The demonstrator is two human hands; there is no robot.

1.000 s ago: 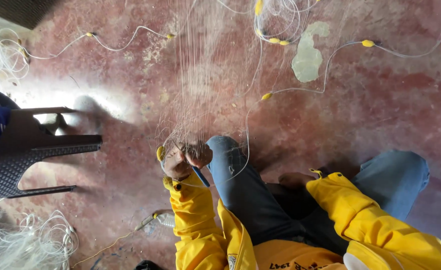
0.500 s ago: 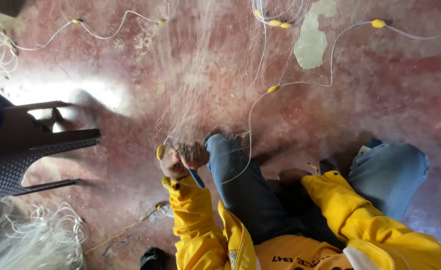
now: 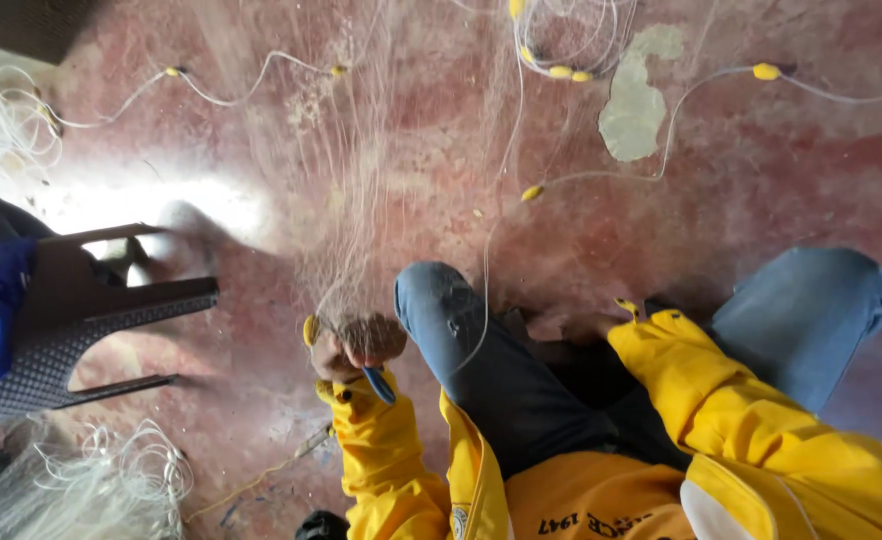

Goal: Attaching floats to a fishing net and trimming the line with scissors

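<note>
Translucent fishing net (image 3: 361,200) is being mended — left hand (image 3: 356,345), beside the knee (image 3: 436,295), is pinching mesh and a blue needle (image 3: 379,383); right hand's grip is hidden — next needs a threaded pass.

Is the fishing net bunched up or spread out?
Both: the net fans across the red floor but gathers into the left hand.

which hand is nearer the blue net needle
Left. The left hand holds the blue net needle against the net; the right hand lies apart, beyond the knee.
</note>
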